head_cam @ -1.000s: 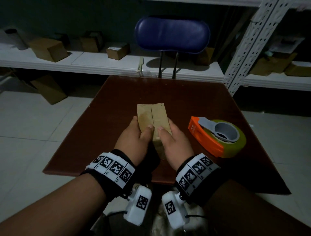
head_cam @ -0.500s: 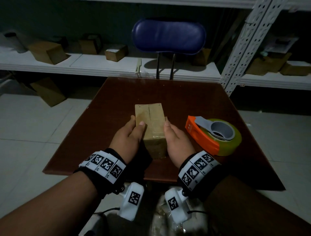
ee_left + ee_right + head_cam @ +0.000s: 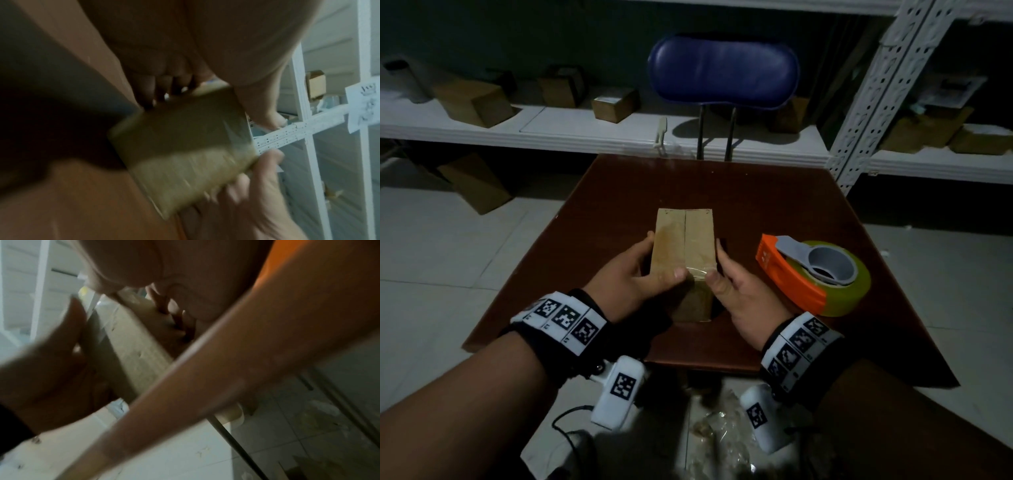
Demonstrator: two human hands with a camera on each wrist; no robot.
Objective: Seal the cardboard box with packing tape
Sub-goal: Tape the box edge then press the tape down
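A small oblong cardboard box stands on the brown table, its top flaps closed with a seam down the middle. A shiny strip of clear tape shows at its near top edge. My left hand grips the box's left side, thumb on the near top edge. My right hand holds the right side, thumb beside the left thumb. The left wrist view shows the box blurred between both hands. The orange tape dispenser, with its yellow-green roll, lies on the table right of the box.
A blue chair back stands behind the table's far edge. White shelves with several cardboard boxes run along the wall, and a perforated white rack post rises at the back right. Crumpled clear plastic lies on the floor below.
Both thumbs left the middle of the box top and now sit at its near top edge. The hands have taken the box by its two long sides.
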